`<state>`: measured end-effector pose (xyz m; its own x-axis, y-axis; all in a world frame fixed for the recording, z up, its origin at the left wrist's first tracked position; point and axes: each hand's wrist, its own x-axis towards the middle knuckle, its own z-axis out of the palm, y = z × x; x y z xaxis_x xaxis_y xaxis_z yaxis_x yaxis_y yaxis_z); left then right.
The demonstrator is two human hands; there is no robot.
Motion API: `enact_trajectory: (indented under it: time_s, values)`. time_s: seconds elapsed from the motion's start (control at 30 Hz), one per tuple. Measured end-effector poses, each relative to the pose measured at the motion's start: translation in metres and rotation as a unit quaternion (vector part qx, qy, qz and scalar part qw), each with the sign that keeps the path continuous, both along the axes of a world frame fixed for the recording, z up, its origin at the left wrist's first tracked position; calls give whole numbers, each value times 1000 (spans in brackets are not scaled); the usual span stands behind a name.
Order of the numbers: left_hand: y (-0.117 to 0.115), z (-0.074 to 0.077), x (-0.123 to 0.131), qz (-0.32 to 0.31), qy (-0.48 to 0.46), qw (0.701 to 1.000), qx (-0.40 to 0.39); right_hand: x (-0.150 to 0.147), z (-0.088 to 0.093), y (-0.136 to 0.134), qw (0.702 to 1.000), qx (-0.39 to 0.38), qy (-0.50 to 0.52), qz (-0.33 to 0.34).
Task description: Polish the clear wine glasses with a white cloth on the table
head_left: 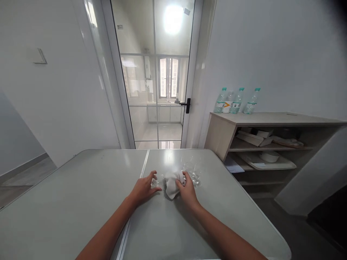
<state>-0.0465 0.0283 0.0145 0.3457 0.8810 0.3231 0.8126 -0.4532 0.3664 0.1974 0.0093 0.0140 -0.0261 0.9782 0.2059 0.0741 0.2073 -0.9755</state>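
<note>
My left hand (pixel 145 187) curls its thumb and fingers around a small clear glass (pixel 156 182), which is hard to make out against the pale table. In my right hand (pixel 188 189) is a bunched white cloth (pixel 172 184), pinched between thumb and fingers. The cloth lies against the right side of the glass; whether part of it is inside the glass cannot be seen. Just beyond my right hand stand several clear glasses (pixel 195 177), close together, their outlines faint.
The pale table (pixel 89 191) has a metal seam (pixel 125 234) running across it. A wooden shelf unit (pixel 271 121) at the right bears several plastic bottles (pixel 236 102) on top and trays (pixel 271 162) inside. A glazed door (pixel 157 79) stands behind the table.
</note>
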Motion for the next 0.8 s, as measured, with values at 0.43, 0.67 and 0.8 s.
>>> enact_trajectory:
  time_s: [0.43, 0.67, 0.8]
  values:
    - [-19, 13, 1, -189, 101, 976, 34, 14, 21, -18, 788, 320, -412, 325]
    - [-21, 21, 4, -193, 85, 978, 10, 11, 21, -19, 859, 196, -287, 375]
    - [-16, 13, 0, -190, 118, 971, 80, 3, 18, -15, 939, -36, -3, 343]
